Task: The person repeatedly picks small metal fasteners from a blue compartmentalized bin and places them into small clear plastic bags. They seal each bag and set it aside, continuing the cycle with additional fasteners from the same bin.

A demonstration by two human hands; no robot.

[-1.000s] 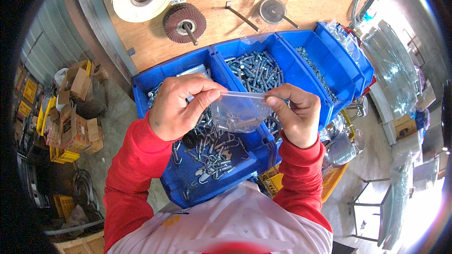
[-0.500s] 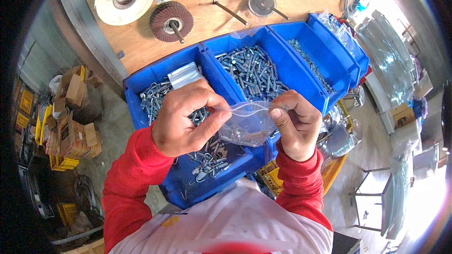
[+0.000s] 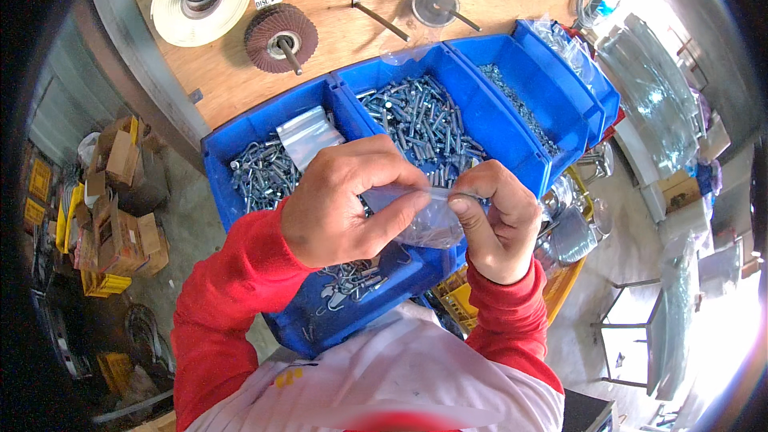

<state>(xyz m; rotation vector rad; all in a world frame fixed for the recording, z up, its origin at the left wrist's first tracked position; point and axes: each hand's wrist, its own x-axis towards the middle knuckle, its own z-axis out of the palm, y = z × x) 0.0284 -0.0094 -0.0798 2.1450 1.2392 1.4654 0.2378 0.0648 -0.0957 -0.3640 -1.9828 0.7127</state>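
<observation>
Between my two hands hangs a small clear zip bag, pinched at its top edge. My left hand grips that edge between thumb and forefinger. Close beside it, my right hand pinches the same edge near its right end. What lies inside the bag is blurred. Below and behind the hands are blue bins: the left bin holds metal hooks and pins with a stack of empty clear bags on top, and the middle bin holds many metal pins.
Another blue bin to the right holds small fasteners. Behind the bins a wooden board carries abrasive discs and protruding rods. Cardboard boxes stand at the left. A yellow crate with metal parts sits below right.
My left hand has slid right along the bag's top edge, close to my right hand. The bag's mouth, parted before, now looks pressed together. The view has shifted slightly.
</observation>
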